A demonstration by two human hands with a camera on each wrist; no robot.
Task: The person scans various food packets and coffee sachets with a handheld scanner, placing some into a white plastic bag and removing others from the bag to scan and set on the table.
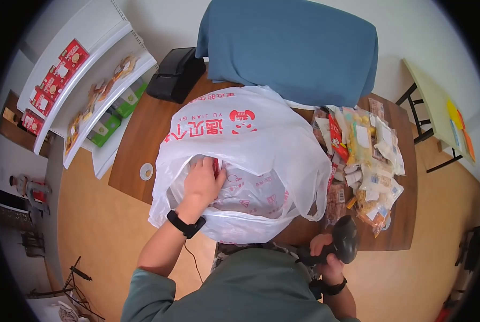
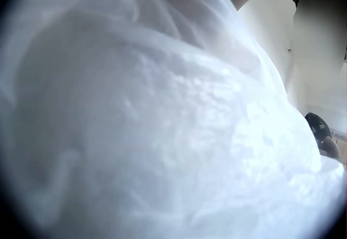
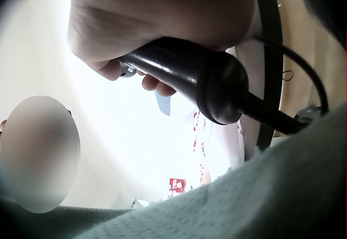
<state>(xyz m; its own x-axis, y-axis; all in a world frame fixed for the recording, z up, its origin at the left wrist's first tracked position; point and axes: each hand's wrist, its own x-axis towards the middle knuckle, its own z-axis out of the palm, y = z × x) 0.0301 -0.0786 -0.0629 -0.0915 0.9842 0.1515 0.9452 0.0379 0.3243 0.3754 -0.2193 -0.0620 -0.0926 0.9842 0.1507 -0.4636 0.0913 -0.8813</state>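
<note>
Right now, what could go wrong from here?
The scanner's cord runs close to the green shirt and might snag. The left hand is inside the plastic bag; the wristband near the opening could catch its rim. Packets lie beside the bag, so shifting it might drag some.

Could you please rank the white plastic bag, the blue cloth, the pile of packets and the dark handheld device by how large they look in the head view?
Largest to smallest:
1. White plastic bag
2. Blue cloth
3. Pile of packets
4. Dark handheld device
</note>
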